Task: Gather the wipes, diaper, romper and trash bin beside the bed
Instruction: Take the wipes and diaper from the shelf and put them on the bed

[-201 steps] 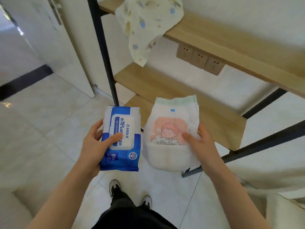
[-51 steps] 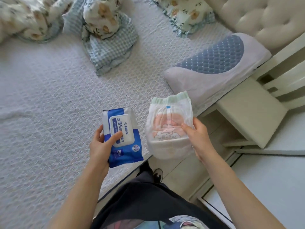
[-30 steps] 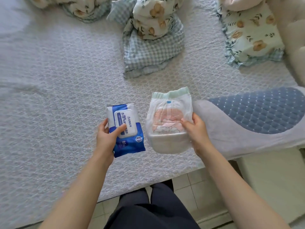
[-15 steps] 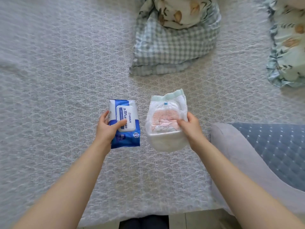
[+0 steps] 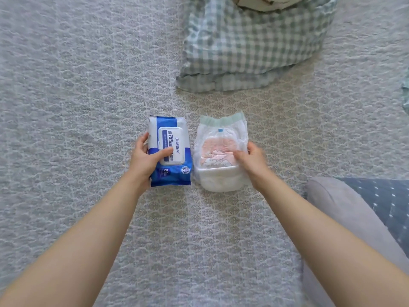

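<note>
My left hand [image 5: 145, 159] grips a blue and white pack of wipes [image 5: 170, 151], thumb across its white flip lid. My right hand [image 5: 252, 162] holds a folded white diaper [image 5: 221, 151] with a green waistband and a pink picture, thumb on its front. Both lie low over the grey patterned bedspread [image 5: 88, 85], side by side in the middle of the view; I cannot tell whether they touch it. Neither the romper nor the trash bin is in view.
A green-and-white checked pillow [image 5: 250, 41] lies at the far side of the bed. A grey pillow with a blue quilted top [image 5: 358, 213] lies at the right. A scrap of patterned cloth [image 5: 406, 91] shows at the right edge.
I turned from the shelf to the bed, carrying the wipes and diaper. Over the last second both hands have reached out and down over the bedspread, and the view has closed in.
</note>
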The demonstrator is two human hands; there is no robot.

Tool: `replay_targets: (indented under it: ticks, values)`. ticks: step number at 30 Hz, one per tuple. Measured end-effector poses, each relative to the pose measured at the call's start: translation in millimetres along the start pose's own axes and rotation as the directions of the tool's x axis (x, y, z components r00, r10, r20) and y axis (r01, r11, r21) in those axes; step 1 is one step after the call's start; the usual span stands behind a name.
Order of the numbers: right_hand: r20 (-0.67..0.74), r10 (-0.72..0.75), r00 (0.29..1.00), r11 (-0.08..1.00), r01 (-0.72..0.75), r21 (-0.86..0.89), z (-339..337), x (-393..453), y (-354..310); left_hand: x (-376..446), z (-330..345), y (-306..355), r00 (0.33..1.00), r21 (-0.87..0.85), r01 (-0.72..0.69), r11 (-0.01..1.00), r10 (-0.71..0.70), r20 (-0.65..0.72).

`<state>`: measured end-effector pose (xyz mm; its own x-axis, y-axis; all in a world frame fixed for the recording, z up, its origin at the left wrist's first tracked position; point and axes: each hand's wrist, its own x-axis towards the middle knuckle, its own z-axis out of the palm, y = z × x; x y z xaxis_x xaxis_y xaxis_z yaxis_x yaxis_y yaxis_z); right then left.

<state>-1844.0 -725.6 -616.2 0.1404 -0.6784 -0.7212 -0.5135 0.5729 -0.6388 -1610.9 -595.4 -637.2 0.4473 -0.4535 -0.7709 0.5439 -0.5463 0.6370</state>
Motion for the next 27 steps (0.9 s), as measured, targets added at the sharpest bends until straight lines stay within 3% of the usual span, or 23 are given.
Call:
replay_targets:
  ticks: [12,17,27]
  values:
    - [-0.090,0.031,0.995,0.965,-0.053,-0.256,-4,14,9,6,-13,1,0.994,0.242,-0.099,0.965,0.085,0.070]
    - [-0.135,-0.107,0.985,0.873,0.028,-0.487,-1,20,17,6,-19,-1,0.994,0.285,-0.110,0.952,0.101,0.046]
    - [-0.162,-0.278,0.947,0.780,0.124,-0.613,2,20,24,1,-29,1,0.992,0.334,-0.125,0.934,0.126,0.018]
